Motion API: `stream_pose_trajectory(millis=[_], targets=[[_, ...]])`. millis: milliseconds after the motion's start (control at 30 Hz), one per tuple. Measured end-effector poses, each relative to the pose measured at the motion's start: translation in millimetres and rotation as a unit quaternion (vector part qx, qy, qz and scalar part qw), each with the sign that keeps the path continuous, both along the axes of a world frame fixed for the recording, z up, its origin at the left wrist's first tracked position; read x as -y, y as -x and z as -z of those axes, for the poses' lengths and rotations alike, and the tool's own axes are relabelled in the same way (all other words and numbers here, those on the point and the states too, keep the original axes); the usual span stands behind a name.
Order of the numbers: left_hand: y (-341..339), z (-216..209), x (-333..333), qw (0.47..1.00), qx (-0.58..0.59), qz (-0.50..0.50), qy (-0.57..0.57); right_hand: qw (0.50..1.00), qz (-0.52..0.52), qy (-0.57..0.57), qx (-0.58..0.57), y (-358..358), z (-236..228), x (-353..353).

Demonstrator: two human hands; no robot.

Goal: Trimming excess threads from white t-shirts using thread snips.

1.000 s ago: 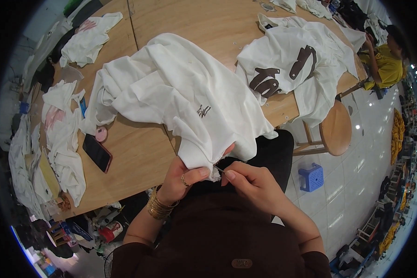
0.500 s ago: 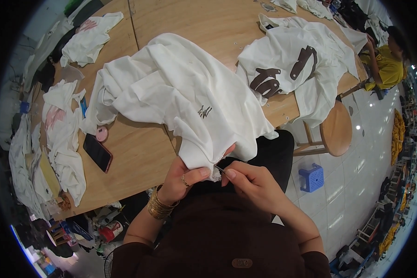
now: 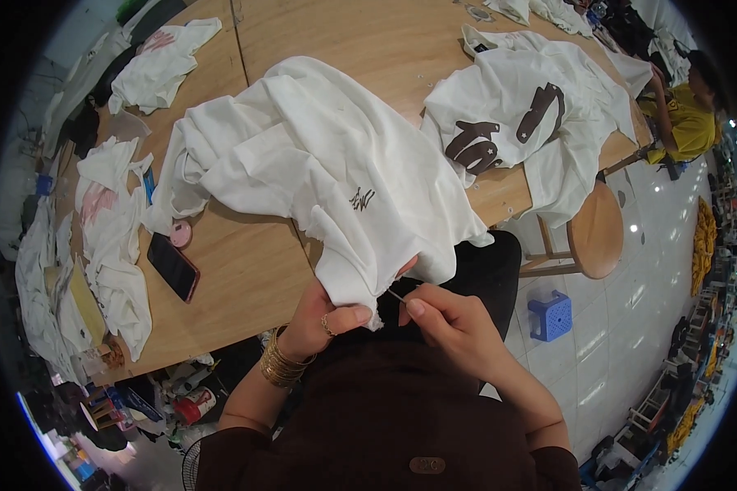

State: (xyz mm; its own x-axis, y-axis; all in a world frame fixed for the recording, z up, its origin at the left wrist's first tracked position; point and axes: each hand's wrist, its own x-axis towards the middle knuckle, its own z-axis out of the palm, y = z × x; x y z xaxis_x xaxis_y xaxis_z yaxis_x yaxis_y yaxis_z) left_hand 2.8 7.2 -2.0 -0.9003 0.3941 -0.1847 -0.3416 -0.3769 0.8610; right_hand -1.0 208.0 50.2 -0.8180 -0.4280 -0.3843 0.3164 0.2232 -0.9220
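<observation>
A white garment (image 3: pixel 287 155) with a small dark print spreads over the table and hangs off its near edge toward me. My left hand (image 3: pixel 326 317), wearing a ring and gold bangles, pinches the frayed edge of it between thumb and fingers. In my right hand (image 3: pixel 446 315) is a thin metal pick-like tool (image 3: pixel 396 296), gripped by thumb and forefinger. Its tip points at the raw edge beside my left hand; whether it touches the cloth I cannot tell. The rest of the tool is hidden by my fingers.
A phone (image 3: pixel 173 268) and a small pink round object (image 3: pixel 180 234) lie on the wooden table (image 3: pixel 229 278). More white garments rest at left and right (image 3: pixel 508 106). A wooden stool (image 3: pixel 594 229) and a blue plastic stool (image 3: pixel 550 315) stand right. A person in yellow (image 3: pixel 686 123) sits far right.
My right hand has drawn the tool slightly right, away from the frayed edge. My left hand keeps its pinch on the cloth, whose edge hangs a little lower.
</observation>
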Motion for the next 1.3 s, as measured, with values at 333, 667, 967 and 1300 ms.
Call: stream_pose_trajectory(millis=[333, 667, 967, 1300], targets=[[-1.2, -2.7, 1.1, 1.000, 0.027, 0.001, 0.013, 0.998, -0.044, -0.031, -0.040, -2.1, 0.2, 1.0], [-2.6, -1.6, 0.5, 1.000, 0.024, -0.010, -0.002, 0.998, -0.051, -0.026, -0.030, -1.9, -0.2, 0.5], [-2.4, -3.7, 1.8, 1.000, 0.025, 0.000, 0.019, 0.998, -0.060, -0.029, -0.001, 2.9, -7.7, 1.4], [-1.5, -7.3, 1.1, 1.000, 0.017, -0.004, 0.016, 0.998, -0.052, -0.022, 0.015, 2.9, -8.6, 2.8]])
